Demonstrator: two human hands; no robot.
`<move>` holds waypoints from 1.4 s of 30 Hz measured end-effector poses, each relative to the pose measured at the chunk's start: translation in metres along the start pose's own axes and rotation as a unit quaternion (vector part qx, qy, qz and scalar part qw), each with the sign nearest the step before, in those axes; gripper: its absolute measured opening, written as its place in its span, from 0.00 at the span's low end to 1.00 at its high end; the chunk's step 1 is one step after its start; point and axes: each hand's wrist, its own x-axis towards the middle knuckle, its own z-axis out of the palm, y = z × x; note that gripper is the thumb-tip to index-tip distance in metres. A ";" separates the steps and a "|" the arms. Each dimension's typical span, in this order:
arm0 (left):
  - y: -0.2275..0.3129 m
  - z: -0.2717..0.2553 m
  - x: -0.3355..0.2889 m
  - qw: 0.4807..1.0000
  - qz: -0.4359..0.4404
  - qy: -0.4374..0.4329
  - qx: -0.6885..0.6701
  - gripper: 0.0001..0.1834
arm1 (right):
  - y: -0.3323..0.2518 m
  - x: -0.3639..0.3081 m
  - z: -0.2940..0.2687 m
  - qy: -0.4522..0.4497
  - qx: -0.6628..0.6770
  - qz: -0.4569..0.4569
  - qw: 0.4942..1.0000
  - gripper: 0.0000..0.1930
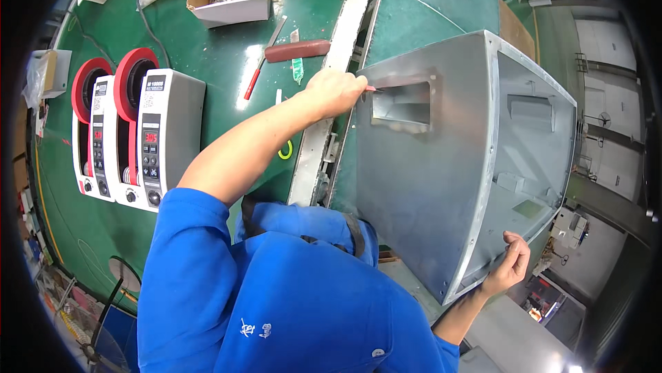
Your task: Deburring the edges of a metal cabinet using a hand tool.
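Observation:
A grey sheet-metal box point(420, 187) stands at the right, its open side facing right. Its front panel has a rectangular cutout point(402, 105) with a dull border around it. My left hand point(336, 94) is closed beside the cutout's left edge, pinching a small red piece point(371, 88); most of that piece is hidden by the fingers. My right hand point(507, 266) is at the lower edge of the box's open side, fingers curled together. Whether anything is between those fingers cannot be seen.
Two white tape dispensers point(172, 138) with red tape rolls stand on the green table point(227, 52) at left. A carton point(231, 14) of small metal parts sits at the back. Nearby lie a red-handled blade tool point(255, 78), a brownish-red bar point(298, 50) and a yellow-green ring point(285, 150).

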 end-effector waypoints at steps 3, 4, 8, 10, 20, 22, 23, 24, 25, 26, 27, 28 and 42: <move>0.004 -0.009 0.004 1.000 0.006 -0.013 -0.003 0.14 | 0.003 -0.002 -0.001 0.002 0.020 0.000 1.000 0.07; 0.007 -0.013 0.003 1.000 0.008 -0.013 -0.006 0.14 | 0.004 -0.002 -0.002 0.000 0.017 -0.004 1.000 0.07; -0.003 -0.007 0.003 0.999 0.016 -0.035 -0.011 0.14 | 0.000 0.001 0.001 -0.005 0.031 -0.022 0.999 0.07; -0.006 -0.003 0.005 0.999 0.023 -0.041 0.005 0.13 | 0.000 0.002 0.001 -0.012 0.041 -0.032 0.999 0.07; -0.007 0.002 0.010 0.998 0.028 -0.061 -0.001 0.10 | -0.001 0.000 -0.001 -0.023 0.011 -0.022 0.999 0.08; -0.007 0.001 0.013 0.996 0.022 -0.079 0.020 0.10 | -0.001 0.001 0.000 -0.023 0.012 -0.020 0.999 0.08; -0.007 -0.002 0.014 0.996 0.020 -0.086 0.032 0.10 | -0.001 0.001 0.000 -0.022 0.022 -0.023 0.999 0.08; -0.006 -0.004 0.013 0.994 0.012 -0.104 0.026 0.11 | 0.000 0.001 0.000 -0.022 0.032 -0.027 0.999 0.08; -0.004 -0.006 0.010 0.995 -0.003 -0.100 -0.018 0.12 | 0.002 0.001 -0.001 -0.022 0.032 -0.033 0.999 0.08; -0.004 -0.010 0.004 0.993 -0.018 -0.096 -0.062 0.13 | 0.004 0.001 -0.002 -0.023 0.032 -0.039 0.998 0.08; -0.007 -0.013 -0.002 0.990 -0.034 -0.092 -0.106 0.15 | 0.006 0.001 -0.004 -0.024 0.033 -0.045 0.998 0.08; -0.014 -0.008 -0.012 0.986 0.009 0.008 -0.168 0.17 | 0.005 0.000 -0.003 -0.022 0.027 -0.038 0.999 0.08; -0.007 0.008 -0.077 0.463 -0.185 -0.093 -0.862 0.15 | 0.000 0.000 -0.002 -0.019 -0.007 -0.010 1.000 0.10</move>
